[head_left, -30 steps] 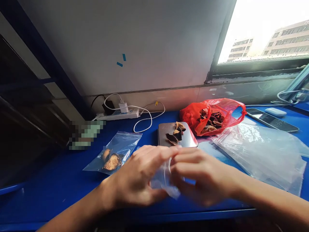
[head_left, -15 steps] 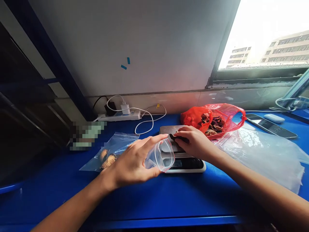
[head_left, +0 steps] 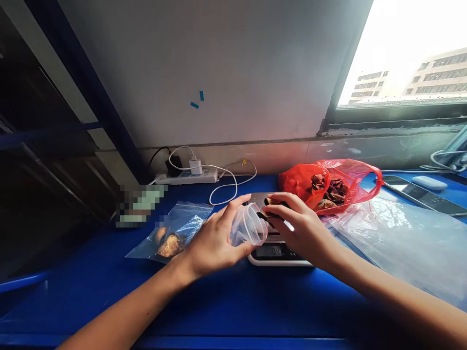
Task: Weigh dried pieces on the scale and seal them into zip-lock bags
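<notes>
While the left hand (head_left: 215,238) holds a clear bag (head_left: 251,226) with its round mouth open in the head view, the right hand (head_left: 302,226) pinches some dark, curved shell pieces (head_left: 272,206) right by that mouth. I cannot tell if the pieces touch the bag.

Under both hands is a flat scale (head_left: 280,262) on the blue surface (head_left: 219,301). Its little screen (head_left: 269,251) has gray numbers, but they are too blurry to read. The marks next to them are too small to read too.

Just past the right hand sits a red bag (head_left: 297,183), open, with lots of dark husks (head_left: 330,192) inside. To the right of that hand lie flat clear bags (head_left: 404,243), and farther off, a phone (head_left: 423,194).

Just left of the left hand is a see-through zip bag (head_left: 186,211) with golden-brown lumps (head_left: 170,245) in it. Beyond that hand are a white power strip (head_left: 189,176) and a loopy white cord (head_left: 233,197). A tiny yellow tag (head_left: 244,162) is back there, too small to read.
</notes>
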The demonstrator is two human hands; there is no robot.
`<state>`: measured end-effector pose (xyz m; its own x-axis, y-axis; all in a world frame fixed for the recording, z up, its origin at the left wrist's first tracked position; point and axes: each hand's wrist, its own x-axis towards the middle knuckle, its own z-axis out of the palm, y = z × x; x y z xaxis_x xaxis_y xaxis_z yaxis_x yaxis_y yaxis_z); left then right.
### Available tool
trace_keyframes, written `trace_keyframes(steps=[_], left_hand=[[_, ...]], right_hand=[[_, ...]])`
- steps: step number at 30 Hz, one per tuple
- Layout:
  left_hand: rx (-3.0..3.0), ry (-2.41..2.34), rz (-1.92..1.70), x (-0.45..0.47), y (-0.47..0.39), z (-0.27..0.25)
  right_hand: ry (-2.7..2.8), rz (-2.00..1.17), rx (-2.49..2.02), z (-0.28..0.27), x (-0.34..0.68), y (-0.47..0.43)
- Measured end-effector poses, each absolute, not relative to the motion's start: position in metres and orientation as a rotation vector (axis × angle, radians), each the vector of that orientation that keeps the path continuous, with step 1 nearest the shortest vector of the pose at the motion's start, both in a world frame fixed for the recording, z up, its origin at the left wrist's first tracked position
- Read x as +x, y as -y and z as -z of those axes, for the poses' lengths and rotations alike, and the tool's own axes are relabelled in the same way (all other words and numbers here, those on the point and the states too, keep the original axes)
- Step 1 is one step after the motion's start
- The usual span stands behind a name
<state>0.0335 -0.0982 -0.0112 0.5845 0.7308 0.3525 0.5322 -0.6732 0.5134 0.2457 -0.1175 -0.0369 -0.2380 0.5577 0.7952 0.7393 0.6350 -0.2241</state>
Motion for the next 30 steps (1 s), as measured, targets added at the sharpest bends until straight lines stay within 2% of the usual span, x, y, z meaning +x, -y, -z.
trace_keyframes(steps=[8,14,20,25,30], left_hand=[[2.493,-1.007,-0.785,0.039,0.102,0.016],[2.414,-0.967,-0.824,0.037,0.101,0.016],[2.323,-0.866,-0.968,0.03,0.103,0.01],[2.393,-0.837,-1.072,0.027,0.107,0.016],[2.483,-0.533,-1.171,0.028,0.103,0.026]], right_hand=[[2.103,-0.037,-0.99,0.043,0.229,0.128],[2.213,0.024,-0.792,0.034,0.238,0.136],[1.947,0.138,-0.85,0.025,0.25,0.139],[2.074,0.295,-0.887,0.021,0.242,0.153],[2.089,0.205,-0.782,0.019,0.238,0.162]])
